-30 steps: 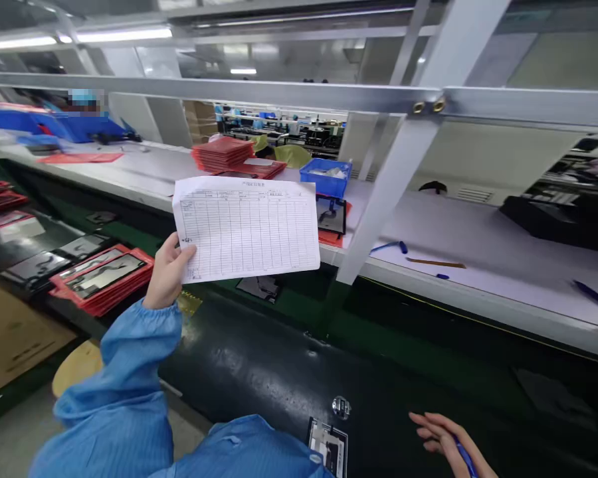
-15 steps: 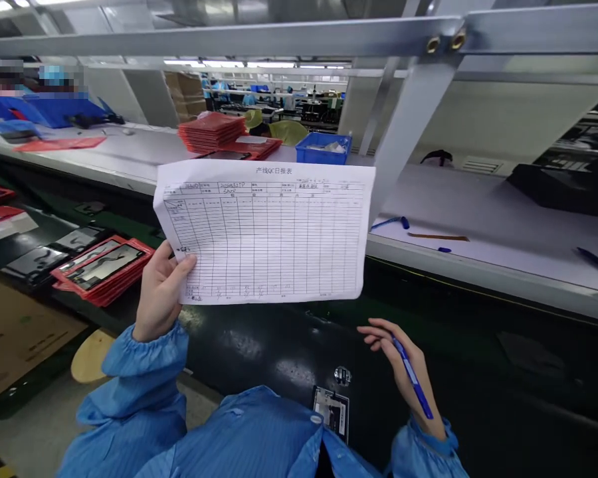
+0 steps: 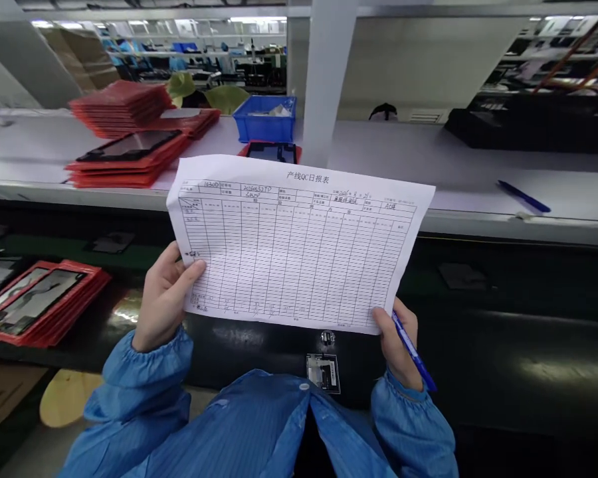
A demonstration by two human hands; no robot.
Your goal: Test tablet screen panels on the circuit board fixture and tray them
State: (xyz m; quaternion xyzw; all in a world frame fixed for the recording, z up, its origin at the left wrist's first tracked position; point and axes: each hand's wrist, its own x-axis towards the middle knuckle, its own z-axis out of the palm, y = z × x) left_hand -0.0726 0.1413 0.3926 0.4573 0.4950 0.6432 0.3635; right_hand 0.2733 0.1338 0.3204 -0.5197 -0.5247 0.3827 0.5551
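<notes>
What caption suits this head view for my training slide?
Left hand and right hand, holding a blue pen, grip a printed QC report form.

**One Camera on the Head, Looking Forward and Down**

This view comes from one camera worn on the person's head, so it looks from above the chest. It faces forward and down, and its angle is wide. Very near, at the bottom edge, is the person's blue cloth smock (image 3: 249,425). Also close to the lens are the left hand (image 3: 164,299) and the right hand (image 3: 397,342), with a white paper form (image 3: 299,245) in the centre. Behind it lies a long black conveyor belt (image 3: 498,352), then a white workbench (image 3: 478,179), and far away, at the top, rows of work stations (image 3: 189,60).
</notes>
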